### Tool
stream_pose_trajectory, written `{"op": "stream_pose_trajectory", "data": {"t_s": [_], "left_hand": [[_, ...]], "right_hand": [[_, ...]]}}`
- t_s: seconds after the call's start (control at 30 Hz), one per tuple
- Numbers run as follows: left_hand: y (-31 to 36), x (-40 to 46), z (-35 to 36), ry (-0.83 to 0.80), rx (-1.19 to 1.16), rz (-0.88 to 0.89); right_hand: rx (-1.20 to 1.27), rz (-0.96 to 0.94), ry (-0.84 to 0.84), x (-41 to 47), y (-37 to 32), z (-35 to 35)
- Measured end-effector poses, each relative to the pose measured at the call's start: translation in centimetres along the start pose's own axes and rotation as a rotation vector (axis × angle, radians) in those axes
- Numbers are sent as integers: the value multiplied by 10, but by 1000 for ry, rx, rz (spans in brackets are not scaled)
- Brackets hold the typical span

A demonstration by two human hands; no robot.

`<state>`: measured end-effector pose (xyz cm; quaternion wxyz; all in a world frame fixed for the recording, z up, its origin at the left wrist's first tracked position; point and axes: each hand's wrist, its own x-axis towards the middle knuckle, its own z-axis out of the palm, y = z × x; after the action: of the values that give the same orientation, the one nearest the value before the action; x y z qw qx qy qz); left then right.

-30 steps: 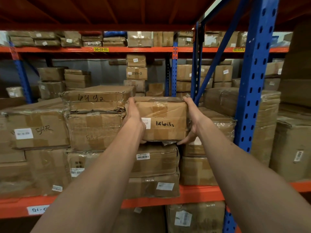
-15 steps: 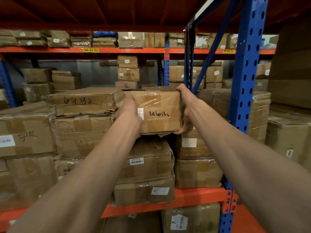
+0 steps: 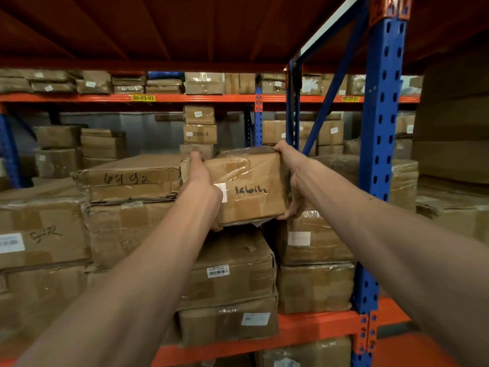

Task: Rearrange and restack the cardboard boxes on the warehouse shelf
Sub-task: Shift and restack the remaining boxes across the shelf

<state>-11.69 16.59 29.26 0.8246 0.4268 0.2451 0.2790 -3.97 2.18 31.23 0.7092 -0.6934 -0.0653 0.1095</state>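
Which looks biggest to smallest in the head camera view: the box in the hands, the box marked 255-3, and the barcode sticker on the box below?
1. Held box, gripped by the left hand and right hand; nearness inflates it.
2. Box marked 255-3; it sits farther back, so true size is unsure.
3. Barcode sticker, clearly smallest.

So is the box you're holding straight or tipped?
Tipped. The held box has its right top corner higher than its left, gripped by the left hand and right hand.
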Motion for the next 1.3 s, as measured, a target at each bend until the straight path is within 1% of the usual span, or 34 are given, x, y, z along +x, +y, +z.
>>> {"op": "stream_pose_trajectory", "data": {"t_s": [0.07, 0.1, 0.13, 0.2, 0.27, 0.33, 0.37, 0.43, 0.47, 0.5, 0.53, 0.57, 0.63, 0.67, 0.73, 0.77, 0.8, 0.9, 1.03, 1.1, 1.17, 1.23, 1.3], "left_hand": [[-8, -3, -10, 80, 84, -35], [-13, -3, -17, 117, 105, -19], [-17, -3, -24, 120, 101, 14], [-20, -3, -35, 54, 81, 70], [-15, -6, -40, -69, 67, 55], [-6, -12, -40, -205, 108, 32], [-4, -13, -38, -219, 170, 32], [-6, -15, -39, -170, 369, 53], [-10, -11, -42, -136, 483, 81], [-17, -6, -45, -111, 561, 97], [-24, -3, -47, -95, 596, 108], [-28, 1, -49, -88, 597, 126], [-31, 2, -49, -75, 593, 152], [-30, 2, -48, -68, 589, 163], [-29, -1, -44, -46, 546, 212], [-30, -2, -43, -24, 539, 263], [-33, -5, -44, 5, 579, 331], [-47, -21, -60, 99, 803, 543], [-59, -35, -87, 128, 927, 696], [-61, -32, -94, 141, 1030, 713], [-57, -25, -96, 106, 1067, 650], [-55, -21, -95, 4, 968, 600], [-57, -24, -95, -86, 813, 580]], "right_hand": [[5, 22, 3, -6, -2, -1], [4, 34, 8, -7, -3, 0], [-11, 55, 14, -8, -4, -1], [-64, 109, 16, -6, -5, -7], [-120, 129, -9, 1, -4, -19], [-203, 116, -110, 7, 1, -35], [-290, 95, -192, 11, 6, -43], [-581, 28, -338, 16, 22, -54], [-712, -24, -356, 19, 30, -55], [-772, -70, -332, 25, 40, -56], [-747, -97, -301, 29, 52, -56], [-630, -108, -293, 33, 61, -53], [-300, -95, -311, 38, 78, -42], [-182, -105, -313, 38, 83, -37], [-63, -175, -295, 29, 86, -29], [-15, -210, -284, 22, 87, -27], [22, -236, -268, 17, 88, -28], [50, -303, -256, -5, 97, -37], [121, -388, -198, -29, 136, -41], [173, -403, -179, -32, 152, -35], [180, -421, -178, -31, 155, -29], [176, -417, -187, -27, 154, -26], [184, -414, -213, -28, 157, -27]]}}
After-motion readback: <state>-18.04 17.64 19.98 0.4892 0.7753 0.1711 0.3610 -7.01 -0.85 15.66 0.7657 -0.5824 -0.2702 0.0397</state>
